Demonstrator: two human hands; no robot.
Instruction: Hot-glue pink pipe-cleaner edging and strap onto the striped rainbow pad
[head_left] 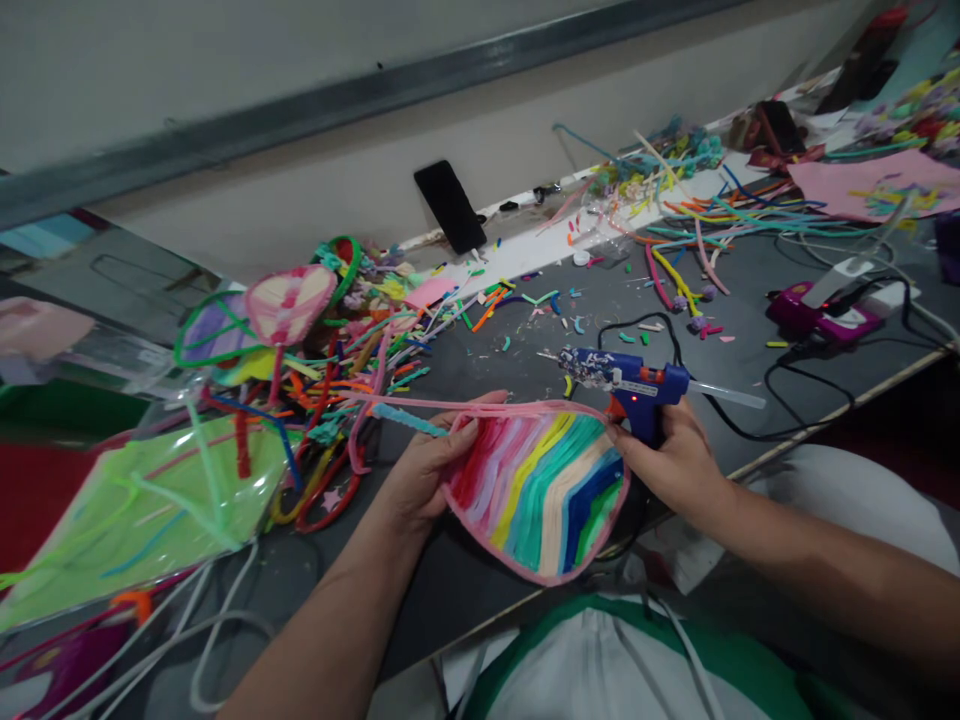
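Observation:
A rounded piece covered in rainbow stripes (541, 495), edged in pink pipe cleaner, is held up before me over the table's front edge. My left hand (429, 462) is closed on its left side, thumb on the striped face. A loose pink pipe cleaner (405, 402) runs leftward from its top edge, and a light-blue fuzzy stick (409, 420) shows beside my left fingers. My right hand (679, 462) grips a blue hot glue gun (643, 388), its thumb also touching the piece's right edge. The gun's nozzle points left above the piece, and a clear glue stick (731, 395) protrudes behind.
Pipe cleaner scraps (352, 375) and finished petal shapes (289, 300) crowd the left. A phone (450, 205) leans on the wall. At right, a purple power strip (825, 312) has black cables. A green sheet in plastic (180, 490) lies left, near white cords (217, 625).

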